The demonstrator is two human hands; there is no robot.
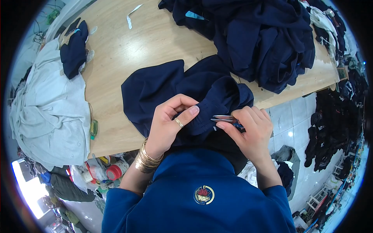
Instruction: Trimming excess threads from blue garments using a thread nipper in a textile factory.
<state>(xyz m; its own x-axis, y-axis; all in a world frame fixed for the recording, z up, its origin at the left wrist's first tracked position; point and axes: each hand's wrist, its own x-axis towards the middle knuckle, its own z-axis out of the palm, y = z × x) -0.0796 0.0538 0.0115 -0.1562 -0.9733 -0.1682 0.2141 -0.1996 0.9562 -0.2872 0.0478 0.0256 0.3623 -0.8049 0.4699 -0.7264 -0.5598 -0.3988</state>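
Remotely, I see the navy garment (pixel 151 91) bunched at the near edge of the table (pixel 112 50), its band (pixel 203 121) pinched between thumb and fingers of my left hand (pixel 167 120). From that pinch the band runs rightward, toward my right hand (pixel 250 128), which is closed around the snips (pixel 224 117). Their long axis lies nearly level, slightly parted tips pointing left at the band; whether they touch it I cannot tell. Beyond, to the upper right, sits a navy pile (pixel 264 39)
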